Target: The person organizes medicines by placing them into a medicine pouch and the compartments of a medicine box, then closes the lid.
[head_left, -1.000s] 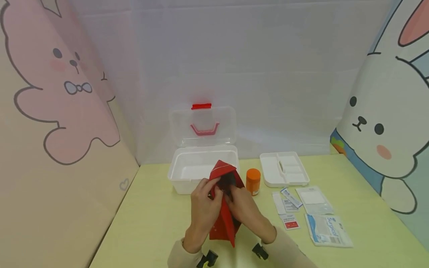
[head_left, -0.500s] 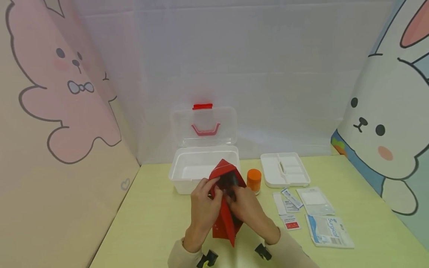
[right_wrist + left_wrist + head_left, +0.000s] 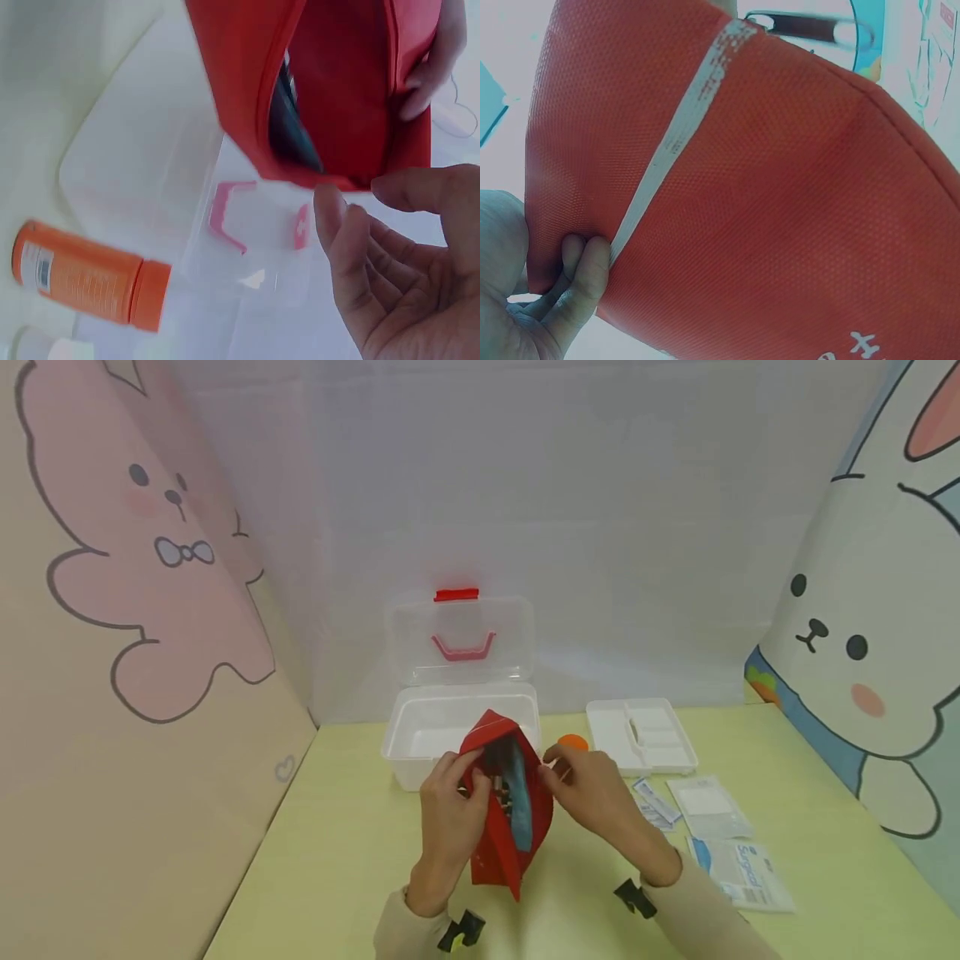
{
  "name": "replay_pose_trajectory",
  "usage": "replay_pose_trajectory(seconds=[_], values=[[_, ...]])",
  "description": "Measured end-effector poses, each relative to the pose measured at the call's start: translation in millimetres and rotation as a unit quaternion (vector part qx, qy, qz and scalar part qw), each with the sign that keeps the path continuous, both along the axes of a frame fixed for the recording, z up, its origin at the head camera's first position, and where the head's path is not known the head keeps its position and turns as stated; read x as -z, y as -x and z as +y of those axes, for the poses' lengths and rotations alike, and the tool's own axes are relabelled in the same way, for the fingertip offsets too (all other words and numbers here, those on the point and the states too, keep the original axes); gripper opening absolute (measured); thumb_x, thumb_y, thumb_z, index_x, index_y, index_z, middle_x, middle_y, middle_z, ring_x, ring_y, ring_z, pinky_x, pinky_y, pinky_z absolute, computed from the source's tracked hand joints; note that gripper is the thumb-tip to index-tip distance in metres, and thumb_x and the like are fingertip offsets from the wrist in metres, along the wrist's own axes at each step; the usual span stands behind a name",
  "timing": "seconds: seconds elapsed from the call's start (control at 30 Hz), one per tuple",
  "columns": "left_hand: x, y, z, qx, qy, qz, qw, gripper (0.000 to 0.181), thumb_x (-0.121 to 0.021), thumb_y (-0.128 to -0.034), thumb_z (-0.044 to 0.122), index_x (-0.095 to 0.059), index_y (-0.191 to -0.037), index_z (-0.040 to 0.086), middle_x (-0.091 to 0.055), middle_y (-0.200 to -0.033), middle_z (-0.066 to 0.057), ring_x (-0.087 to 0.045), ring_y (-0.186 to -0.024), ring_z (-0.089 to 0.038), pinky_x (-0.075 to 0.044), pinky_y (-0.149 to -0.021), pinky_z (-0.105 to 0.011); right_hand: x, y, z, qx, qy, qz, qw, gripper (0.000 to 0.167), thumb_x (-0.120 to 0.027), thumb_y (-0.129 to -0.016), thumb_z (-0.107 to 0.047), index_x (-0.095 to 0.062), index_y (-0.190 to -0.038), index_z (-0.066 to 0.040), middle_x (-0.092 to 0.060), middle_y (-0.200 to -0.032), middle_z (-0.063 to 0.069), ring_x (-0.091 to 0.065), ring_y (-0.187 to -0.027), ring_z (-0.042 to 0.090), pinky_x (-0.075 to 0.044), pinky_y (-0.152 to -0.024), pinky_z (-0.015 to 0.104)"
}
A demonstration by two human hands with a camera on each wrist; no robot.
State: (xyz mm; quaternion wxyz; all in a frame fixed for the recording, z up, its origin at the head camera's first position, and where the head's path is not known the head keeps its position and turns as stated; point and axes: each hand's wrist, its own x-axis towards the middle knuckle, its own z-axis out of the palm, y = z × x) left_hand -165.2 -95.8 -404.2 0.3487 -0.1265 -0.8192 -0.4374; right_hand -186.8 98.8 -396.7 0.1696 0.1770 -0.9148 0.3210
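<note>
A red fabric pouch [image 3: 487, 856] stands tilted between both hands, its mouth spread wide. A light-blue flat item [image 3: 519, 797] shows inside, beside small things too unclear to name. My left hand [image 3: 453, 814] pinches the pouch's left edge; in the left wrist view its fingers [image 3: 585, 277] press the red fabric next to a pale strip. At the right rim is my right hand [image 3: 592, 785], thumb and forefinger at the pouch's edge. In the right wrist view, that hand [image 3: 405, 262] has its fingertips on the rim.
Behind the pouch stands a white box [image 3: 420, 768] with its clear lid [image 3: 461, 672] raised. An orange-capped bottle [image 3: 90, 277] is beside it. A white divided tray [image 3: 611, 768], small packets [image 3: 658, 802], a dressing packet [image 3: 712, 814] and a Surgical packet [image 3: 746, 877] lie right.
My right hand has come out of the pouch's mouth and moved right to its rim. The mouth is spread wider, showing the light-blue item. The left hand keeps its hold.
</note>
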Motion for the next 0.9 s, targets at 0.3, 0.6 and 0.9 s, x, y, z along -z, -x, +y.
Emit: replay_pose_trajectory(seconds=[0.3, 0.6, 0.9], values=[[-1.7, 2.4, -6.0, -0.006, -0.002, 0.001, 1.0, 0.022, -0.064, -0.0847, -0.002, -0.074, -0.105, 0.0, -0.063, -0.082, -0.008, -0.052, -0.063, -0.012, -0.046, -0.05, -0.019, 14.2, 22.9, 33.1, 0.035, 0.01, 0.026, 0.999, 0.032, -0.071, -0.086, -0.014, -0.062, -0.115, -0.001, -0.069, -0.107, 0.014, -0.068, -0.087, 0.029, -0.054, -0.071, 0.039], [-2.1, 3.2, -6.9, -0.006, -0.007, -0.002, 1.0, 0.023, -0.065, -0.084, -0.003, -0.074, -0.104, 0.003, -0.063, -0.081, -0.007, -0.052, -0.063, -0.012, -0.047, -0.049, -0.019, 37.7, 41.7, 46.1, 0.034, -0.055, -0.084, 0.9944, 0.068, -0.073, -0.086, -0.017, -0.041, -0.141, 0.005, -0.05, -0.139, 0.029, -0.053, -0.121, 0.046, -0.045, -0.1, 0.057], [-0.3, 3.0, -7.2, -0.006, -0.008, -0.006, 0.9999, 0.023, -0.063, -0.0853, -0.001, -0.074, -0.105, 0.003, -0.063, -0.081, -0.007, -0.052, -0.062, -0.011, -0.046, -0.05, -0.019, 63.3, 58.3, 45.6, -0.009, -0.039, -0.064, 0.9972, 0.067, -0.073, -0.084, -0.013, -0.043, -0.141, 0.006, -0.051, -0.139, 0.027, -0.055, -0.121, 0.042, -0.045, -0.101, 0.055]])
